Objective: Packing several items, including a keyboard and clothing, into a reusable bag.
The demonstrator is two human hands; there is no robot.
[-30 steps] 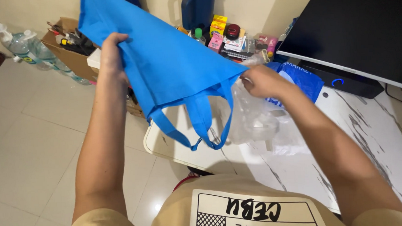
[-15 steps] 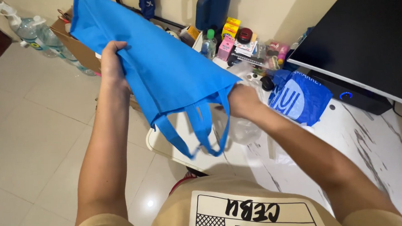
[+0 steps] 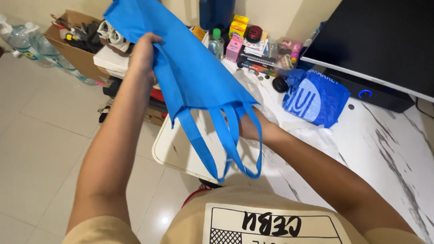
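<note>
Blue tote bag held up over the near-left corner of the marble table.
Right hand is under the bag mouth, mostly hidden by the handles, grip can't tell. Left hand is clamped on the bag's left edge. Handles hang past the table edge over open floor tile. Further back: a crumpled blue plastic bag, a monitor, and clutter along the wall.

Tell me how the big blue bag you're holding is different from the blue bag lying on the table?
The blue tote bag is held up in the air by the left hand and right hand; the blue printed bag lies crumpled on the white marble table. The tote bag is plain with long handles hanging down; the printed bag carries a white design and shows no handles. Both are blue.
</note>
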